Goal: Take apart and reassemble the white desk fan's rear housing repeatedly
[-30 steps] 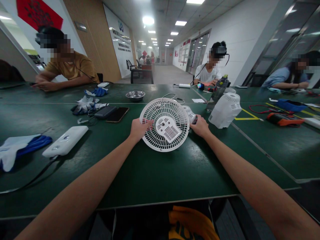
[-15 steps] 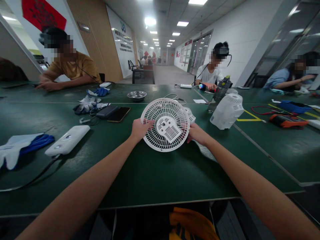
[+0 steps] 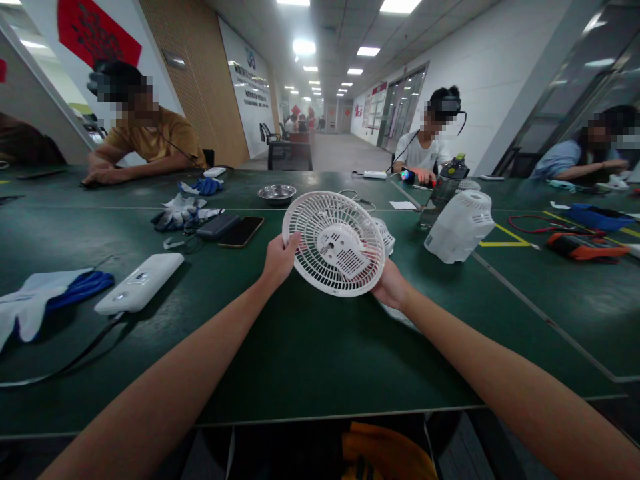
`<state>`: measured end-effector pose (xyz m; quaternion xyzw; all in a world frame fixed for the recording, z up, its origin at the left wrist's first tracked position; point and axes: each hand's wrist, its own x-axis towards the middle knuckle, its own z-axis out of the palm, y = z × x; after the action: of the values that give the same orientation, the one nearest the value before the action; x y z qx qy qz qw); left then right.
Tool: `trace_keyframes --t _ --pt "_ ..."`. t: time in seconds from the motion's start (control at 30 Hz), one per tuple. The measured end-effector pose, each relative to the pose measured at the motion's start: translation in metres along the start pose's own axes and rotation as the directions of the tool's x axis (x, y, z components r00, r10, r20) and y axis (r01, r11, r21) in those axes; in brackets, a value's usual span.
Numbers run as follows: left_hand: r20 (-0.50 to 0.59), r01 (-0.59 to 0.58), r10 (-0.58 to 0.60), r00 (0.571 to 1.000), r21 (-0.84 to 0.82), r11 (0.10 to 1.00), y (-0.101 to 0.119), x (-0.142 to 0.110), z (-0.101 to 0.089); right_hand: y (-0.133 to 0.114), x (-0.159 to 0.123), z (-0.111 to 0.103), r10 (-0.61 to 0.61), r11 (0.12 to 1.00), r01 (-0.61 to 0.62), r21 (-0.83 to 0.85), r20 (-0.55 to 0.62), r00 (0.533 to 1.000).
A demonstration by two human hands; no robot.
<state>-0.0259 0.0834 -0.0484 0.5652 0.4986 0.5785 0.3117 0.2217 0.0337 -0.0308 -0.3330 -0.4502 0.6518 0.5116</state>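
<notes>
Between my hands a round white fan grille [image 3: 313,263] is held up above the green table, its slotted centre plate facing me and its face tilted. My left hand [image 3: 279,260] pinches the left rim, thumb on the near side. At the lower right rim is my right hand [image 3: 391,285], with its fingers passing behind the grille and partly seen through the bars. Just behind the grille's right edge a white plastic part [image 3: 387,237] shows in part; the rest of it is hidden. Something pale lies on the table under my right wrist, mostly covered.
A white power bank [image 3: 143,283] with a cable and blue-white gloves [image 3: 47,297] lie left. A phone [image 3: 243,232], a steel bowl [image 3: 277,194], a translucent white housing [image 3: 460,227], a bottle [image 3: 445,190] and an orange meter [image 3: 585,247] stand farther off. Several people sit around the table.
The grille has tilted and turned, its right side now lower. My right hand has shifted to under the lower right rim, fingers reaching behind; my left thumb has moved up nearer the rim.
</notes>
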Motion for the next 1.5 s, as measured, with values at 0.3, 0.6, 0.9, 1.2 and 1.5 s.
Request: trace_keyframes --t 0.3,0.6,0.9,1.2,1.5 --pt "0.446 0.489 -0.331 0.832 -0.305 0.817 -0.013 0.014 -0.019 -0.017 0.000 -0.029 -0.496 0.609 0.401 -0.684 0.065 0.866" --pt "0.467 0.628 -0.454 0.759 -0.340 0.700 -0.012 0.013 -0.011 -0.015 0.003 -0.030 -0.368 0.205 0.455 -0.866 0.363 0.856" --pt "0.320 0.518 -0.438 0.840 -0.229 0.824 -0.016 0.011 -0.005 -0.023 0.023 -0.068 -0.597 0.278 0.380 -0.882 0.152 0.788" --pt "0.221 0.164 -0.211 0.952 0.215 0.963 -0.022 0.015 -0.015 -0.013 0.049 -0.103 -0.487 0.202 0.198 -0.959 0.077 0.870" --pt "0.226 0.119 -0.178 0.958 0.253 0.960 -0.022 0.015 -0.015 -0.020 0.048 -0.093 -0.116 0.990 0.068 -0.122 -0.443 0.889"
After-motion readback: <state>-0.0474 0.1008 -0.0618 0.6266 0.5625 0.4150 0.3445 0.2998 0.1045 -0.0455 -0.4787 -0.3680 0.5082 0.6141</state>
